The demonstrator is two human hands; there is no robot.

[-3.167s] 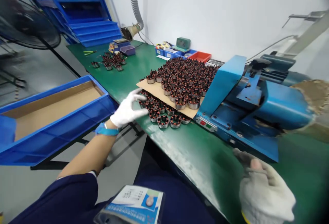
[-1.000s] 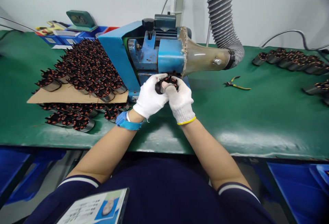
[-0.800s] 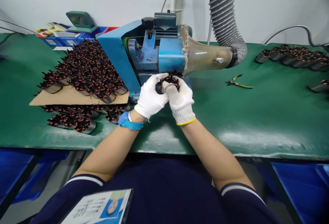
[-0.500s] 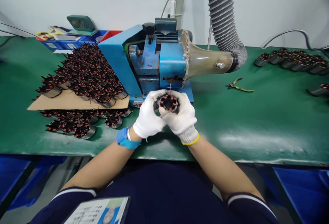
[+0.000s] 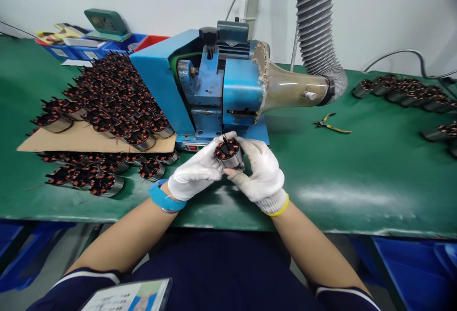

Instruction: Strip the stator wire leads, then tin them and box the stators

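Observation:
Both my gloved hands hold one small motor stator [image 5: 228,153] with copper windings, just above the green bench and in front of the blue machine [image 5: 214,92]. My left hand [image 5: 194,174] grips it from the left side. My right hand [image 5: 262,173] pinches it from the right and below. The stator's open end faces up. It sits a little below the slot in the machine's front.
A cardboard sheet [image 5: 82,139] carries several stators [image 5: 107,97], with more beneath it. A ribbed hose [image 5: 317,25] joins the machine's clear cone. Yellow-handled pliers [image 5: 330,124] lie to the right, another row of stators [image 5: 407,91] far right, small bins [image 5: 89,47] at the back left.
Both hands drew the stator down and away from the machine's slot, toward me, and turned its open end upward.

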